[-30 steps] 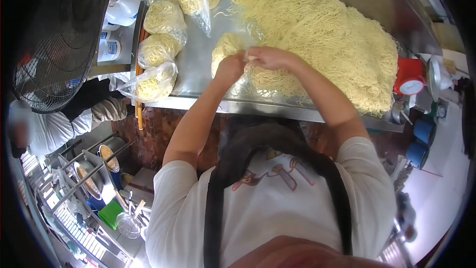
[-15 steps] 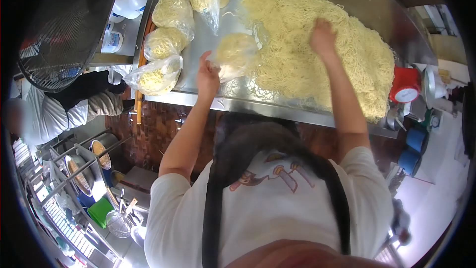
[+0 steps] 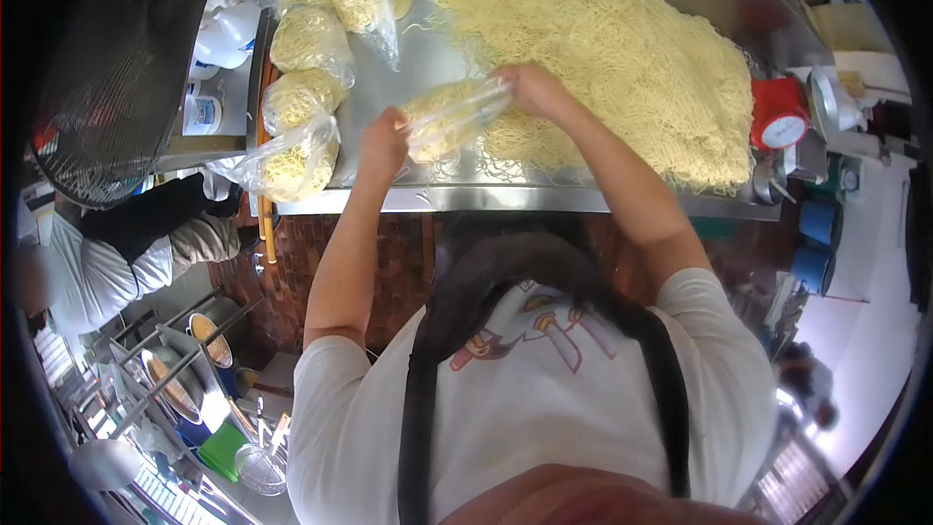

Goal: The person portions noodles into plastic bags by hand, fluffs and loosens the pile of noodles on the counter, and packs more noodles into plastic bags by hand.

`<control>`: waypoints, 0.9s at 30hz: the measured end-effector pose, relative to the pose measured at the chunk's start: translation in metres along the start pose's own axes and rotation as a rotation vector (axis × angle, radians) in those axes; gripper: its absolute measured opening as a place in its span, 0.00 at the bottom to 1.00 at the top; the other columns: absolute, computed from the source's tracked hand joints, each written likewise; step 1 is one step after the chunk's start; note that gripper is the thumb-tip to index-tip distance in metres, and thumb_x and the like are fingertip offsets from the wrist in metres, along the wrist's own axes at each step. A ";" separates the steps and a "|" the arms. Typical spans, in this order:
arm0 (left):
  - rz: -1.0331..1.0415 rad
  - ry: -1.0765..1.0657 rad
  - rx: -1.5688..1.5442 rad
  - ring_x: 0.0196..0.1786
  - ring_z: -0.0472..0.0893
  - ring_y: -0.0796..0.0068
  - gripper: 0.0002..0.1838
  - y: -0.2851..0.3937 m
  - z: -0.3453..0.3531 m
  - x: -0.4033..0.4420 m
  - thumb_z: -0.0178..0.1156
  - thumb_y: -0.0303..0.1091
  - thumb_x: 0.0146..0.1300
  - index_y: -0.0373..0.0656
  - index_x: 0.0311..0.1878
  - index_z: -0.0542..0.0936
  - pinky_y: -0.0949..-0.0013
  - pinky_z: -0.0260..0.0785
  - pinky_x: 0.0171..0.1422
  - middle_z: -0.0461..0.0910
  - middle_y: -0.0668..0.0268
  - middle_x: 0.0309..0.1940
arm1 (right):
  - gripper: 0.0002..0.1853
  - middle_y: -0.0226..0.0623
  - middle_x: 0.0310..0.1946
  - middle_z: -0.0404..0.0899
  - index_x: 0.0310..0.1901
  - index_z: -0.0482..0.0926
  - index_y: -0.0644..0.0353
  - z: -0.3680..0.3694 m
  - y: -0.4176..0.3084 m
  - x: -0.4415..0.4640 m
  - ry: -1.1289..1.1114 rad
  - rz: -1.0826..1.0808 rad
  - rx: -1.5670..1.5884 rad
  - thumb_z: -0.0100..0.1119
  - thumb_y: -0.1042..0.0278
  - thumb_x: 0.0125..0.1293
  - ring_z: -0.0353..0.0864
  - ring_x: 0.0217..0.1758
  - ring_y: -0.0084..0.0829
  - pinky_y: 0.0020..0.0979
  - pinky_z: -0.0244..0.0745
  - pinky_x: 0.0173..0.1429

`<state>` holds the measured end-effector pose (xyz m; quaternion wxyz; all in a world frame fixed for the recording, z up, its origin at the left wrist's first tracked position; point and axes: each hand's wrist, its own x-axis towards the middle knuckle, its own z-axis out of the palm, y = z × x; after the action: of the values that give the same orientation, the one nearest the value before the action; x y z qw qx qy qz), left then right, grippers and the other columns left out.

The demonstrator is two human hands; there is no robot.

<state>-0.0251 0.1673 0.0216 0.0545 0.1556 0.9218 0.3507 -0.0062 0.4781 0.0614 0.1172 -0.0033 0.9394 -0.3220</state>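
Note:
Between my hands a clear plastic bag of noodles point(image 3: 445, 124) is stretched sideways over the metal table point(image 3: 389, 163). My left hand point(image 3: 384, 141) is closed on the bag's left edge. At its other end, my right hand point(image 3: 530, 90) grips the plastic, fingers closed. A wide heap of loose yellow noodles point(image 3: 622, 68) covers the right part of the table, just beyond my right hand. Left of my hands sit several filled noodle bags point(image 3: 309, 44), grouped near the table's left side.
A red scale point(image 3: 779, 115) stands past the heap's right end. White tubs point(image 3: 202, 115) are on a shelf at left, below a large fan point(image 3: 107, 117). Another person point(image 3: 126, 253) is at far left. Pots and a wire strainer point(image 3: 260, 469) fill a rack lower left.
My right hand has left the noodle heap and moved left to the bag, taking hold of its right end. The bag is now pulled out lengthwise between both hands.

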 end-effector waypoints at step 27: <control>1.089 0.010 -0.172 0.43 0.75 0.59 0.16 0.875 0.331 0.117 0.56 0.29 0.62 0.38 0.53 0.79 0.60 0.72 0.49 0.76 0.57 0.40 | 0.35 0.49 0.58 0.75 0.71 0.60 0.62 -0.497 0.466 -0.400 1.559 0.095 0.705 0.61 0.77 0.63 0.80 0.56 0.33 0.35 0.77 0.56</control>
<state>0.1513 1.0313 0.3551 -0.1268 0.6032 0.6764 0.4032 0.3042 1.1801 0.2464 -0.5545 0.2950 0.5959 -0.5004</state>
